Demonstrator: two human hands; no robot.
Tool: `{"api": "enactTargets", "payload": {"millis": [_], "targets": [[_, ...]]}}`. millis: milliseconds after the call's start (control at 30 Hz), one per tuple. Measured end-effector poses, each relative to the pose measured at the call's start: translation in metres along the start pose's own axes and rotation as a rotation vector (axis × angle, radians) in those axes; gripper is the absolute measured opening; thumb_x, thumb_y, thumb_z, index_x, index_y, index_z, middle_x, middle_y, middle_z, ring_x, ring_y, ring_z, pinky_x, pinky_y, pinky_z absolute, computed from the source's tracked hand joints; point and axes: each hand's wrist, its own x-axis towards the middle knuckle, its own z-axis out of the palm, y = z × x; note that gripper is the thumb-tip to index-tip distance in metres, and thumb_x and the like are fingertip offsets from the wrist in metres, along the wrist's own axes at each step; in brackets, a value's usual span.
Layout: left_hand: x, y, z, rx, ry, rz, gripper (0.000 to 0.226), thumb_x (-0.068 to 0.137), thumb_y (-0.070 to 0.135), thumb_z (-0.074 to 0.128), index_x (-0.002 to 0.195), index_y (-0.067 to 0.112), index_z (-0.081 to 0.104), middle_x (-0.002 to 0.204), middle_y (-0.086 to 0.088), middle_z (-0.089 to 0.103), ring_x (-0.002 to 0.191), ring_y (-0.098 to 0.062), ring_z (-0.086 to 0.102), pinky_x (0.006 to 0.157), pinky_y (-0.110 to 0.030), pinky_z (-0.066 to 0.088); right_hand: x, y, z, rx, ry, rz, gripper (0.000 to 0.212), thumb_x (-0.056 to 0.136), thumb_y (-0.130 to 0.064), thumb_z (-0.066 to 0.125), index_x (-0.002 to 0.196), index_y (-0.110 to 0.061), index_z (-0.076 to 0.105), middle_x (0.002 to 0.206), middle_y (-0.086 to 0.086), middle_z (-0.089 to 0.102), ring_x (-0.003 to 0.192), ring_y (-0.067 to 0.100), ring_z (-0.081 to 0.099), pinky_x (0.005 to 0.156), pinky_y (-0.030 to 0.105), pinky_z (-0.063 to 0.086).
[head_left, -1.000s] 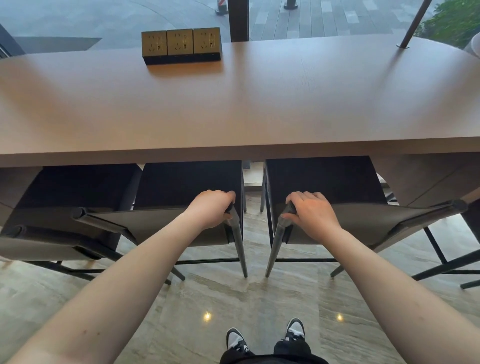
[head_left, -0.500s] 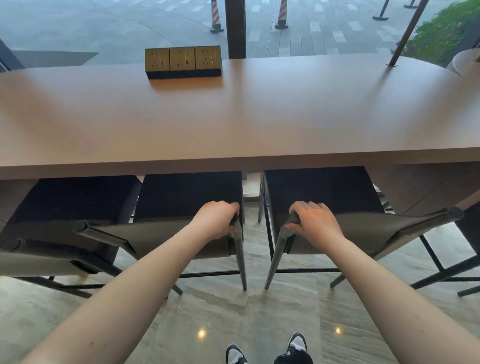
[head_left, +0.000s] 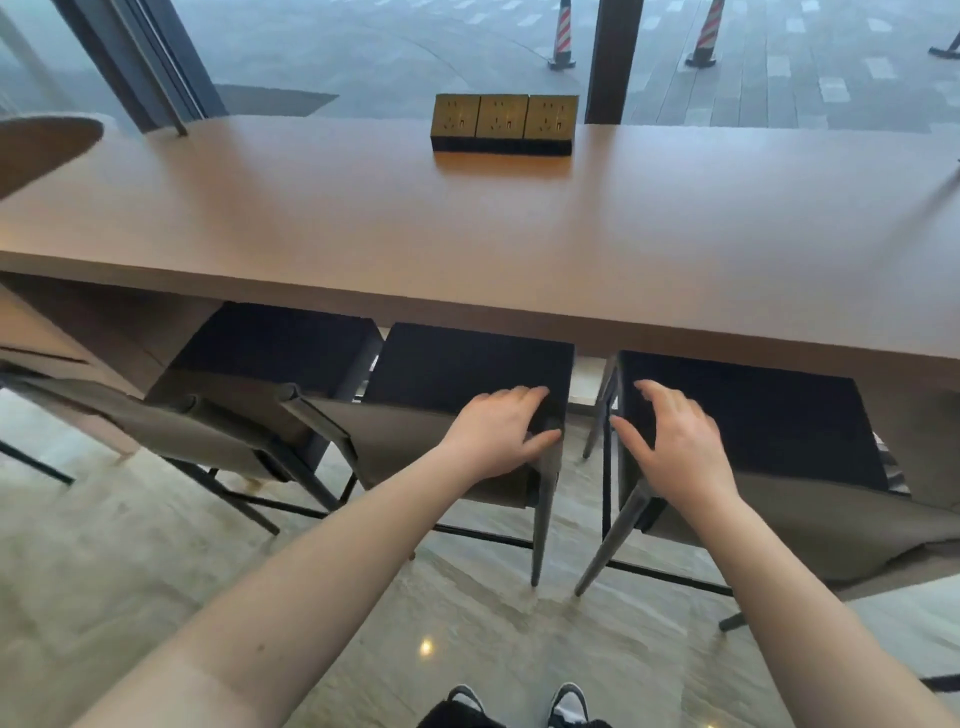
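1. Left hand (head_left: 501, 434): loosened, not clenched. We see its fingers lying nearly straight over the top corner of the centre chair (head_left: 415, 452) backrest, with the thumb against the near face.
2. Right hand (head_left: 670, 444): released, fingers spread and relaxed above the top corner of the right chair (head_left: 831, 525) backrest. We cannot tell whether the palm touches it.
3. Location: both chairs stand side by side with a narrow gap between them. They are pushed in, so their dark seats reach under the near edge of the table (head_left: 467, 234).
4. Hidden: the tabletop covers the far part of every seat. The frame cuts off the right chair, and both palms face away from us.
5. Count: three chairs with dark seats, including the left chair (head_left: 218, 436). The furniture at the far left is too cropped for us to name.
6. Count, other: three socket blocks (head_left: 504, 122) in a row on the table, two striped cones (head_left: 563, 31) outside, and two shoes (head_left: 569, 699).
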Motion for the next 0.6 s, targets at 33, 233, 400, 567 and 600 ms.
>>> {"api": "enactTargets", "payload": {"millis": [33,233,400,567,600], "targets": [[-0.005,-0.007,-0.005,0.004,0.03,-0.011,0.069,0.099,0.061,0.04,0.154,0.02,0.03,0.152,-0.005,0.047,0.136,-0.024,0.048,0.11,-0.043,0.041,0.002,-0.013,0.002,0.021,0.009,-0.018,0.059,0.093,-0.056,0.046,0.141,-0.021,0.04,0.135,0.003,0.055,0.126,0.024,0.05,0.106,0.044,0.036],[-0.044,-0.075,-0.032,0.046,0.201,-0.05,0.069,0.097,0.06,0.041,0.152,0.018,0.036,0.151,-0.003,0.049,0.138,-0.022,0.047,0.112,-0.041,0.037,0.016,-0.097,0.029,0.076,0.037,-0.143,0.056,0.093,-0.056,0.047,0.138,-0.023,0.043,0.133,0.0,0.057,0.122,0.02,0.052,0.105,0.043,0.037],[-0.097,-0.156,-0.051,0.069,0.318,-0.013,0.065,0.095,0.052,0.052,0.148,0.015,0.044,0.143,-0.004,0.057,0.132,-0.023,0.053,0.11,-0.042,0.039,0.023,-0.179,0.074,0.054,0.035,-0.14,0.056,0.094,-0.056,0.045,0.138,-0.022,0.044,0.133,0.001,0.057,0.122,0.022,0.052,0.104,0.042,0.038],[-0.149,-0.245,-0.074,0.08,0.296,0.021,0.068,0.093,0.054,0.054,0.147,0.014,0.044,0.142,-0.005,0.057,0.132,-0.024,0.052,0.111,-0.045,0.039,0.014,-0.261,0.119,0.028,0.051,-0.099,0.053,0.095,-0.053,0.047,0.137,-0.021,0.045,0.131,0.002,0.057,0.12,0.022,0.053,0.103,0.043,0.039],[-0.161,-0.266,-0.079,0.083,0.293,0.02,0.069,0.092,0.055,0.055,0.147,0.015,0.044,0.142,-0.005,0.057,0.132,-0.024,0.052,0.11,-0.044,0.038,0.012,-0.28,0.127,0.032,0.042,-0.093,0.053,0.095,-0.054,0.047,0.137,-0.022,0.044,0.131,0.001,0.057,0.12,0.022,0.053,0.103,0.043,0.039]]}}
